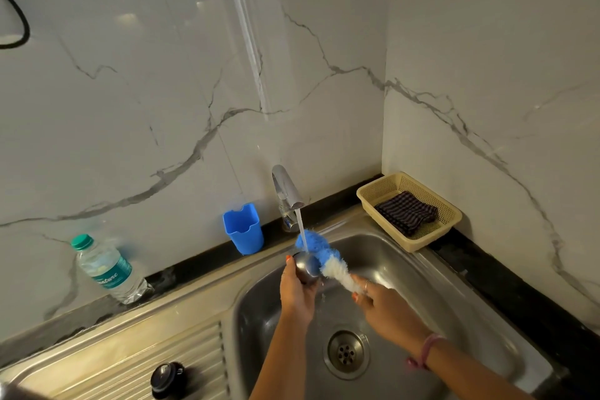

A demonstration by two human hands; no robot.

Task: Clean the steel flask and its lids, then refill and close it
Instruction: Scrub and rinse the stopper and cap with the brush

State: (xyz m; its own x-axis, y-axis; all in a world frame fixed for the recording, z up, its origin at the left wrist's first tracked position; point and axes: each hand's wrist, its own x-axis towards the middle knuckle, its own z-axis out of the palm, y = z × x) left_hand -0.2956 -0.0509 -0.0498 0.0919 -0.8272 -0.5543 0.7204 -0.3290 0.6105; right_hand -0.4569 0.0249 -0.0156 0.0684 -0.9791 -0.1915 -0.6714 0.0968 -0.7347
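Steel lid (306, 265), probably, gripped by left hand (297, 294) under tap; right hand (386, 310) grips brush (324, 258) angled across it.

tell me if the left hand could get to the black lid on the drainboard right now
Probably not straight away. The left hand holds a steel cap under the tap. The black lid lies in the open on the drainboard, so the path looks free once that grip lets go.

White marble-look wall panels (146, 91) with grey veins meet in a corner behind a steel sink (438, 273), glossy with reflected light, while a black tabletop (506, 289) edges the sink and a ridged steel drainboard (136, 357) runs off left.
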